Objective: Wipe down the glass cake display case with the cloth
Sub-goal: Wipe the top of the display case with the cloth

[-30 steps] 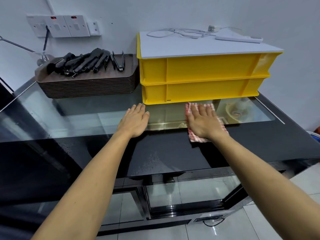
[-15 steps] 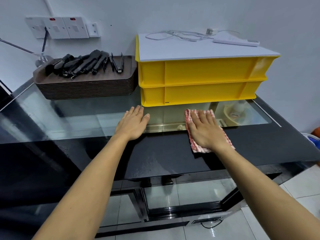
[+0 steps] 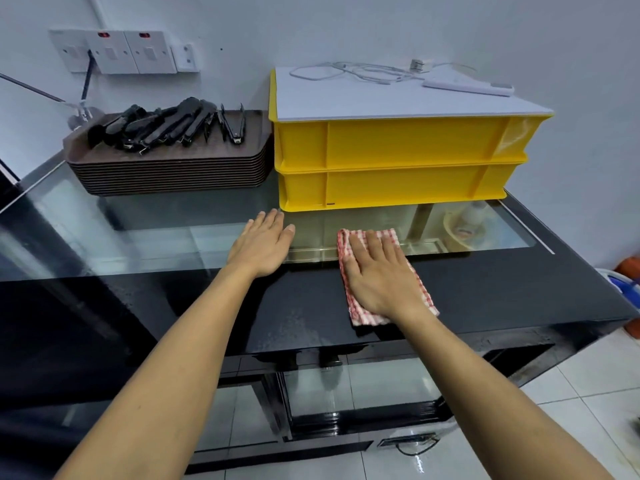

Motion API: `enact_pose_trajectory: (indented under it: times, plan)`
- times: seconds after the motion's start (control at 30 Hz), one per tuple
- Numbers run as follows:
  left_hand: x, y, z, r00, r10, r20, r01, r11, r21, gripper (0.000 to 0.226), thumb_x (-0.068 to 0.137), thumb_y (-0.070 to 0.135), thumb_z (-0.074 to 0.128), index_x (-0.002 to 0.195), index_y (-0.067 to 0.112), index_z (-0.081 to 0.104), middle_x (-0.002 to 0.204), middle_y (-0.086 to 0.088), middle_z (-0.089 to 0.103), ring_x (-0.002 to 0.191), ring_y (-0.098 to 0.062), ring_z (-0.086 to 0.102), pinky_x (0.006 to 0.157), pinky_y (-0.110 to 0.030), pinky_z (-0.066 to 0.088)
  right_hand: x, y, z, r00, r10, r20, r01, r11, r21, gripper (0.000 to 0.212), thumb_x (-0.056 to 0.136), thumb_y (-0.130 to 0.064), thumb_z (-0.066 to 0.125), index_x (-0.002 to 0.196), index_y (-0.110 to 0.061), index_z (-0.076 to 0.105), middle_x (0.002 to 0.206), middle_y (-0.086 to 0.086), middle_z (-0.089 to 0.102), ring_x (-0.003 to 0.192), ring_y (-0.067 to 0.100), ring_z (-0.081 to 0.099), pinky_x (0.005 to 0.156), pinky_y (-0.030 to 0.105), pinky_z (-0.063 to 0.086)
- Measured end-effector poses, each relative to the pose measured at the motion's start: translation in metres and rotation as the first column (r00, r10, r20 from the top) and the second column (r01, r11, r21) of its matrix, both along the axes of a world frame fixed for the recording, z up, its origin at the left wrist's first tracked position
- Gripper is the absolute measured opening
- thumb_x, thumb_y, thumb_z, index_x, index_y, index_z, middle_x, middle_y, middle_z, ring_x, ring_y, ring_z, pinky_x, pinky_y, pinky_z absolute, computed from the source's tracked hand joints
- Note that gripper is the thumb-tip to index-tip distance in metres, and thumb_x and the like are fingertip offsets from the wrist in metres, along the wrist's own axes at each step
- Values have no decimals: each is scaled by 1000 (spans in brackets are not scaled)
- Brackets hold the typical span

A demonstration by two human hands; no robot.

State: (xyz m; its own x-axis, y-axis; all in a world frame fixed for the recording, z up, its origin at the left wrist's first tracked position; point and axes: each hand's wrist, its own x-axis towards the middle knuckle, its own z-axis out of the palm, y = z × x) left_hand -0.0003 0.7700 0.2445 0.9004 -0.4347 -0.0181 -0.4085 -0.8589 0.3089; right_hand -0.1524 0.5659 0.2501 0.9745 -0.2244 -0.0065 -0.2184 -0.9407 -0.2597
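Note:
A glass cake display case with a black front band fills the middle of the view. A red-and-white checked cloth lies flat on its top, across the line where glass meets the black band. My right hand presses flat on the cloth with straight fingers. To the left, my left hand rests flat on the glass top, fingers straight, holding nothing.
Two stacked yellow crates with a white lid, a cable and a white power strip stand at the back right. A stack of brown trays carrying several black tongs sits at the back left. Wall sockets are above.
My right hand has slid the cloth toward me, from the glass onto the black band. The left hand has stayed in place.

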Motion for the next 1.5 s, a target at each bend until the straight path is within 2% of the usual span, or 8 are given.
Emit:
enact_pose_trajectory:
  times: [0.3, 0.57, 0.8, 0.9, 0.97, 1.13, 1.33, 1.5]
  plan:
    - [4, 2, -2, 1000, -15, 13, 15, 1000, 12, 64, 112, 47, 16, 168, 16, 6, 175, 0, 0, 162, -18, -3, 130, -36, -2, -36, 32, -4, 976, 218, 25, -217, 976, -29, 80, 93, -62, -18, 165, -30, -7, 172, -3, -12, 159, 21, -19, 129, 42, -11]
    - [4, -2, -1, 1000, -26, 17, 25, 999, 21, 63, 112, 42, 18, 168, 14, 5, 175, -1, -1, 162, -20, -4, 130, -37, -2, 52, -50, 5, 991, -133, -28, 134, 991, 15, 74, 103, -61, -1, 168, -25, 3, 175, 14, -3, 161, 36, -8, 129, 49, -9]
    - [21, 14, -1, 995, -101, -16, 100, 994, -53, 56, 114, 29, 23, 167, 15, 15, 175, -1, 8, 162, -20, 4, 130, -35, 2, 27, 55, -1, 981, 193, -3, -193, 981, 7, 63, 110, -50, 8, 168, -24, 1, 175, 8, -8, 160, 29, -14, 129, 45, -11]
    - [23, 19, 0, 992, -126, -1, 126, 992, -13, 57, 114, 34, 23, 167, 17, 14, 175, -2, 8, 162, -22, 4, 130, -38, 3, -21, 24, -2, 949, 316, -11, -316, 948, -49, 78, 98, -62, -17, 167, -29, -2, 174, 0, -10, 160, 26, -17, 130, 44, -9]
    - [21, 20, -1, 997, -76, 17, 76, 997, 12, 61, 113, 39, 22, 167, 15, 11, 175, -4, 5, 162, -24, 2, 131, -40, 2, -18, -20, -3, 959, 281, -37, -283, 947, -149, 88, 92, -58, -31, 167, -23, -2, 175, 7, -5, 161, 31, -13, 129, 49, -6]
    - [20, 12, 2, 999, 33, 1, -33, 998, 55, 68, 110, 43, 21, 167, 12, 4, 176, -4, -2, 162, -24, -4, 131, -42, -1, 44, -55, 8, 993, -110, -32, 109, 993, -34, 68, 107, -56, 5, 168, -26, 2, 175, 10, -3, 161, 32, -10, 129, 48, -10]
    - [35, 27, 4, 997, -72, -24, 73, 997, 38, 58, 113, 30, 19, 167, 14, 7, 175, -2, 0, 162, -22, 0, 129, -37, 0, 42, 73, -1, 987, 160, -4, -160, 987, 22, 64, 109, -50, 5, 168, -24, 0, 174, 11, -6, 160, 31, -14, 129, 46, -11]
    - [36, 39, 4, 991, -133, 15, 132, 989, 59, 58, 114, 37, 18, 167, 18, 7, 175, 2, 1, 162, -18, 0, 129, -35, 0, -35, 46, 5, 936, 352, -8, -352, 935, -42, 61, 106, -55, -6, 163, -33, -12, 170, -3, -18, 156, 18, -26, 127, 38, -18]
